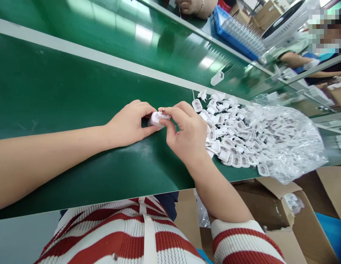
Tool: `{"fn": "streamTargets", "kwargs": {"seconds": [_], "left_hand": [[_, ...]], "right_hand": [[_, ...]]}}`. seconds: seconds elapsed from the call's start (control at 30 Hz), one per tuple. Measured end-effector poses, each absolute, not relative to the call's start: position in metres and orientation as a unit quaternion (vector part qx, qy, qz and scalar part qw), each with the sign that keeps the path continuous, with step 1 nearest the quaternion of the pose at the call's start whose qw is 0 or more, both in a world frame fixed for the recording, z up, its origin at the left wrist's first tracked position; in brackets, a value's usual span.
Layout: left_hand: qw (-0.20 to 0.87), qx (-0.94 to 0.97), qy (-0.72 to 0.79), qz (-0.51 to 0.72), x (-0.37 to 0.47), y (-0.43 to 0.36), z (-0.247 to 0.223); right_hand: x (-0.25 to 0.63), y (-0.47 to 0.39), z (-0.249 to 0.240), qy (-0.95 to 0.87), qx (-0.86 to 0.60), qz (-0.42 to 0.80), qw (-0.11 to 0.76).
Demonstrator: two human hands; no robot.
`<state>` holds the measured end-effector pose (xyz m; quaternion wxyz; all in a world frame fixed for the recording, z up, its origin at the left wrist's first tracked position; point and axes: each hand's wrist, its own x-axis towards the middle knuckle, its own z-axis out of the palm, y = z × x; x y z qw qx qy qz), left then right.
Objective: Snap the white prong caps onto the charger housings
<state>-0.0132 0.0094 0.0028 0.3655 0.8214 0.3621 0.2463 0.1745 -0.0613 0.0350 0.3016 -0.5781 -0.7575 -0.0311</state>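
Note:
My left hand (130,123) is closed around a small white charger housing (153,120), thumb on the near side and fingers on the far side. Between the thumb and fingers of my right hand (188,130) is a white plug cap (164,116) with a metal pin showing at its top. The cap touches the end of the housing; whether it is seated there I cannot tell. Just right of my right hand lies a loose pile of white plug caps (236,141), partly hidden by that hand.
A clear plastic bag (294,143) spills more caps at the right. One white housing (217,78) lies beyond the pale strip (104,58). Past the rail stands a blue tray (233,35) of parts. Open cardboard boxes (305,220) sit below the table edge. Other people work across.

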Motion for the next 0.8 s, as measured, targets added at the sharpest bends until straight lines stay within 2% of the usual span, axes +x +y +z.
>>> {"fn": "streamTargets", "kwargs": {"seconds": [0.17,0.33,0.57,0.67,0.8], "left_hand": [[0.368,0.828,0.339,0.253,-0.015,0.013,0.002],[0.451,0.765,0.365,0.279,-0.019,0.01,0.008],[0.59,0.696,0.248,0.326,-0.025,0.0,0.018],[0.605,0.668,0.235,0.365,-0.024,-0.005,0.022],[0.584,0.64,0.29,0.407,-0.02,-0.011,0.026]], "right_hand": [[0.178,-0.058,0.023,-0.751,-0.544,0.046,0.371],[0.19,-0.048,0.027,-0.738,-0.515,0.133,0.415],[0.189,-0.055,0.031,-0.718,-0.49,0.109,0.482],[0.185,-0.058,0.03,-0.7,-0.488,0.113,0.509],[0.177,-0.058,0.027,-0.701,-0.459,0.083,0.54]]}}
